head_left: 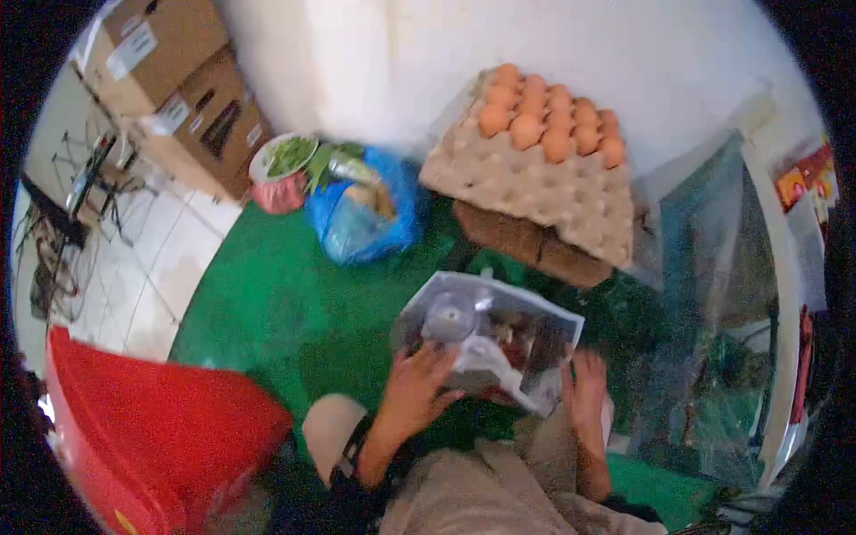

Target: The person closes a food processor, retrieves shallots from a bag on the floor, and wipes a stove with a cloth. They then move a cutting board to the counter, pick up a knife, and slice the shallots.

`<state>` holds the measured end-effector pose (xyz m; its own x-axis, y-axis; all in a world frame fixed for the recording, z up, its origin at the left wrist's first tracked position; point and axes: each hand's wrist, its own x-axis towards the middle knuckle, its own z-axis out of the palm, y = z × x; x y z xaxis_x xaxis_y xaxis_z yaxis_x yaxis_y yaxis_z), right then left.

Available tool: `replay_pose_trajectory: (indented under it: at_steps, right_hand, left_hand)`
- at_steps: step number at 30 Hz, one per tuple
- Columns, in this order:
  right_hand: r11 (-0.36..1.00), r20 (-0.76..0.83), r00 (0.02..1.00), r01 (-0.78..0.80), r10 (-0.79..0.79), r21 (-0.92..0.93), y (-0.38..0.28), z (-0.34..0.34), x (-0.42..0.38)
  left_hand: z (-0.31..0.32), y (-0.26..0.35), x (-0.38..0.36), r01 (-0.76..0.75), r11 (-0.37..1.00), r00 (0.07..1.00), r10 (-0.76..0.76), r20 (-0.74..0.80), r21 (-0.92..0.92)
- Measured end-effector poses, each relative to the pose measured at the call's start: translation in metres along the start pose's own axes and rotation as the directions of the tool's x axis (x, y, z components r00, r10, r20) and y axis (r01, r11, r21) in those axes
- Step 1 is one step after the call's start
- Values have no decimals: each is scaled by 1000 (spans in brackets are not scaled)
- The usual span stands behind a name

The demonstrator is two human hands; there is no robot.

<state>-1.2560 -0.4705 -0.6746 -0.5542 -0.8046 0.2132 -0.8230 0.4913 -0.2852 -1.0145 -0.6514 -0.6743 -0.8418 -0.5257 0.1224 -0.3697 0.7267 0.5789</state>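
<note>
Head view: red bin (152, 437) at the floor's left edge, then a blue bag (361, 218) on the green mat (267, 294). The left hand (415, 392) and right hand (584, 392) each grip a clear plastic bag (490, 334), its long axis running left to right above the lap. Behind it sits an egg tray (535, 174).

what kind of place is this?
Probably a small home or shop food corner, worked on the floor. Clues: an egg tray stacked on cartons, a blue bag of greens, cardboard boxes by the wall.
</note>
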Motion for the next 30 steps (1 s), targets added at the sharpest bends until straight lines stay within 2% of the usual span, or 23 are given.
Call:
replay_pose_trajectory:
  at_steps: [1,2,3,4,5,7,8,11,12,15,18,19,21,24,25,26,27,29,30]
  right_hand:
    - [993,-76,990,119,-117,18,25,2,-33]
    - [998,103,994,-35,41,-60,19,-16,-59]
    - [996,57,997,-57,60,-62,44,4,-105]
    - [995,16,997,-76,77,-60,68,22,-134]
    - [996,41,998,-33,37,-78,60,14,-127]
    - [993,99,994,55,-45,-108,26,-15,-109]
    - [995,53,998,27,-22,-98,32,-2,-114]
    - [987,143,988,81,-60,-142,28,-14,-106]
    - [959,177,983,102,-56,-264,30,-11,-110]
    - [989,175,983,76,-54,-123,25,-32,-101]
    - [973,285,950,178,-130,-150,16,-47,-101]
    - [962,329,932,215,-151,-167,9,-58,-97]
    - [987,410,905,148,-113,-55,3,-70,-91]
    - [994,505,857,104,-104,29,-14,-92,-92]
    - [993,533,839,108,-111,37,-19,-110,-93]
    - [991,460,880,136,-115,-12,-29,-138,-99]
    - [991,484,869,131,-102,-26,-24,-118,-117]
    - [991,529,845,123,-76,-54,-12,-76,-156]
    - [999,589,807,36,-31,3,-15,-112,-164]
  left_hand:
    - [-24,-3,-13,89,994,996,-89,3,-58]
    - [-30,-6,-37,247,969,958,-248,-147,-23]
    - [-28,-18,-63,383,924,887,-365,-282,8]
    - [-19,-35,-89,446,880,871,-386,-305,162]
    - [-10,-49,-110,505,806,851,-405,-334,309]
    - [4,-57,-132,465,757,885,-413,-215,459]
    - [5,-57,-132,463,758,886,-417,-205,459]
    - [-2,-59,-125,451,781,891,-420,-171,432]
    - [-4,-61,-128,449,801,893,-421,-161,395]
    - [-23,-50,-131,399,855,916,-387,-104,331]
    - [-44,-41,-123,365,894,894,-414,169,259]
    - [-57,-30,-112,405,895,853,-444,275,189]
    - [-81,-2,-88,511,856,735,-481,479,75]
    - [-41,-22,-98,400,806,813,-532,236,437]
    - [-45,-9,-96,316,790,851,-481,210,525]
    - [-49,5,-95,236,753,886,-427,182,614]
    - [-55,22,-93,165,697,916,-371,154,698]
    - [-83,58,-83,104,720,916,-337,215,686]
    - [-99,74,-80,90,782,892,-339,299,617]
